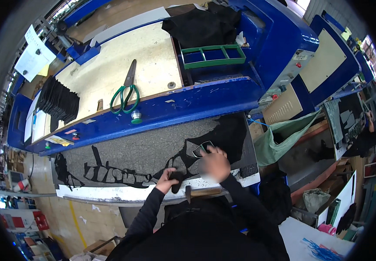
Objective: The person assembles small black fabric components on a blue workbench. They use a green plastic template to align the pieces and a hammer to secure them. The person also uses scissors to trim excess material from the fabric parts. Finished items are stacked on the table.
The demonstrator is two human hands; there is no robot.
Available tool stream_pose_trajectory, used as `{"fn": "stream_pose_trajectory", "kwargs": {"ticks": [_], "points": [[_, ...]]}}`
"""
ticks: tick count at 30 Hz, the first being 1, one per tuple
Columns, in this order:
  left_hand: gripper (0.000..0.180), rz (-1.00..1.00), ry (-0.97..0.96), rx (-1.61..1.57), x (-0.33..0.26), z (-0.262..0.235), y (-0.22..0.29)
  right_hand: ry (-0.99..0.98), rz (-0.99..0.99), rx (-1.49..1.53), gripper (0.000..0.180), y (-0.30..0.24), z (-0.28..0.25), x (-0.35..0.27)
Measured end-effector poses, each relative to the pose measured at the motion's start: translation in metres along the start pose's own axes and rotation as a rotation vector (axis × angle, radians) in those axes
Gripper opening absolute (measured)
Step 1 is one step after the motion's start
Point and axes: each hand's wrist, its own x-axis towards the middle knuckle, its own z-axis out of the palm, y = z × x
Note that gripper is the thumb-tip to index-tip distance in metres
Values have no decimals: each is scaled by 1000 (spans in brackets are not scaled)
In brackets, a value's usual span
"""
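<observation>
A thin metal cutting die (pixel 195 151), pale and greenish along its edge, stands on black sheet material (pixel 230 138) at the right of the grey cutting bed. My right hand (pixel 215 165), partly blurred, has its bent fingers and thumb at the die's near right edge and covers part of it. Lower and to the left, my left hand (pixel 166 182) is closed on a small dark cut piece (pixel 177 182). Close by on the white front edge lies a hammer (pixel 205 192) with a wooden handle. Black offcut webbing (pixel 114 174) with cut-out holes stretches leftward over the bed.
Green-handled scissors (pixel 126 93) lie on the pale board above the blue press beam (pixel 161 106). A stack of black cut pieces (pixel 58 100) sits at the left. Behind are a green metal frame (pixel 214 56) and black cloth (pixel 201 27). A green sack (pixel 283 137) hangs at the right.
</observation>
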Motion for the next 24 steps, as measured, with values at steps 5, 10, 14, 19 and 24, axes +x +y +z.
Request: {"fn": "stream_pose_trajectory", "kwargs": {"ticks": [5,10,14,19,24], "points": [[36,-297,-363,-60,-72,29,37,-298,-145,-107,76,51,13,52],[20,-196,-215,-218,-118,46,15,-343,-255,-51,73,8,10,21],[20,-66,-107,-835,-110,64,23,-350,-164,75,59,2,23,9],[40,-67,-25,-976,-77,75,26,-200,39,-85,50,65,24,65],[61,-133,-249,-1198,-49,74,27,-364,26,-119,54,90,31,84]]}}
